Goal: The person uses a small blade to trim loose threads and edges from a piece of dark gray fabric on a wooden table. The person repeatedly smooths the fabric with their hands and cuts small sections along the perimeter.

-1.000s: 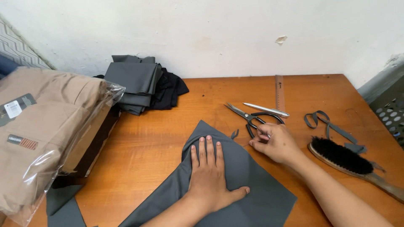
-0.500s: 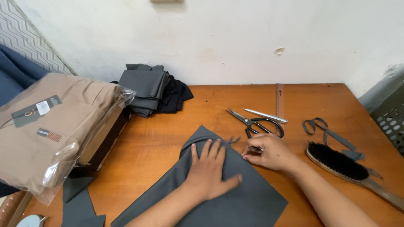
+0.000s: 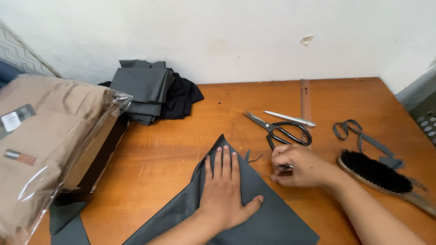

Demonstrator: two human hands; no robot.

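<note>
One grey fabric piece (image 3: 254, 204) under left hand (image 3: 223, 195), fingers flat and together, right hand (image 3: 299, 166) fingers curled, pinch unclear, beside one pair of black scissors (image 3: 279, 129), one brush (image 3: 377, 172).

The bench (image 3: 172, 154) is smooth, lightly glossy orange-brown wood, and the grey fabric piece (image 3: 263, 213) on it is matt woven cloth. The scissors (image 3: 279, 129) have bright metal blades with black handles. The brush (image 3: 379, 174) has a wooden back and black bristles, and glossy clear plastic wraps the tan garments (image 3: 45, 145).

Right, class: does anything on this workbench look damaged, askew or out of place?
Little stands out. The wall has a chipped patch of paint, and small fabric offcuts lie loose by the grey cloth between the left hand and right hand.
</note>
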